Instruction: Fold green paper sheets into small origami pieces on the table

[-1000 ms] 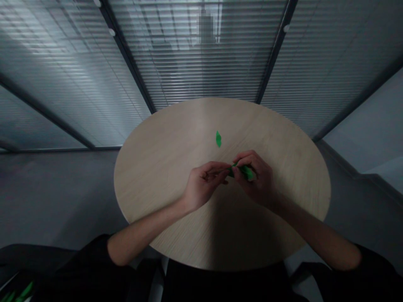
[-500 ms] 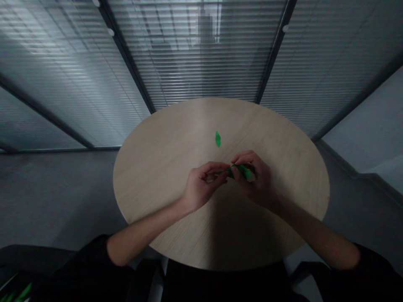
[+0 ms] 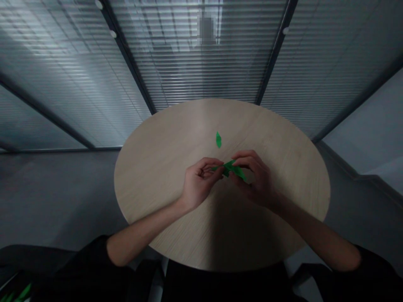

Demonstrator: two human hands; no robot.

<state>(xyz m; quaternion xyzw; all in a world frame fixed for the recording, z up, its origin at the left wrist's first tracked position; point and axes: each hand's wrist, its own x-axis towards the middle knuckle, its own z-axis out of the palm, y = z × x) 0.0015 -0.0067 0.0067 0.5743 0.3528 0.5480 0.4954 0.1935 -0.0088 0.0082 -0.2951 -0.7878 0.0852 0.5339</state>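
Between both hands, over the middle of the table, is a piece of folded green paper [image 3: 235, 169] with pointed ends. My left hand [image 3: 201, 178] pinches its left end between thumb and fingers. On the other side my right hand [image 3: 256, 176] has its thumb and fingertips on the paper's edges, the fingers curved around it. Part of the paper is hidden behind the fingers of both hands. A smaller green paper piece [image 3: 218, 139], narrow and pointed at both ends, lies flat on the table beyond the hands, touched by neither.
The round wooden table [image 3: 151, 167] stands against glass panels with blinds [image 3: 201, 75]. More green pieces [image 3: 22, 292] show at the lower left corner, beside a dark chair armrest [image 3: 40, 256]. A pale wall [image 3: 371, 126] rises on the right.
The fingers of my right hand have spread a little, and the green paper shows wider and more opened out between the hands. My left hand has shifted slightly left.
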